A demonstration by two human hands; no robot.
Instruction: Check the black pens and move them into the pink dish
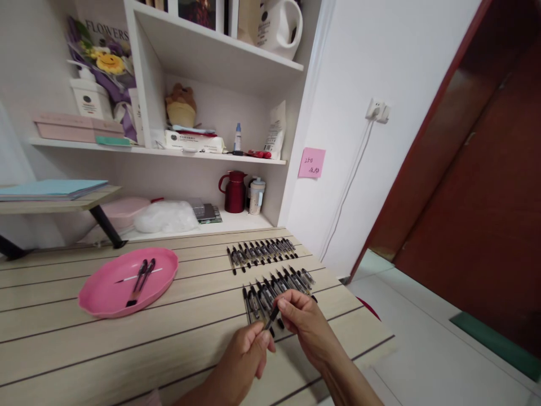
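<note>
A dark pen (271,320) is held between my two hands, in front of the nearer row of pens. My left hand (250,348) pinches its lower end. The fingers of my right hand (298,313) close on its upper end. Just beyond them, the nearer row of pens (257,296) lies side by side on the wood-look table (186,338), partly hidden by my hands. Farther back is a second row of black pens (260,252). At the left, a pink scalloped tray (97,285) holds two dark pens (143,276) and a thin white-barrelled refill or pen (147,274).
Behind the table stands a white shelf unit (215,152) with a red thermos jug (235,192), a cup (256,196) and a clear plastic bag (165,216). A small raised stand (103,217) sits at the back left. The table's right edge drops to the tiled floor (406,299).
</note>
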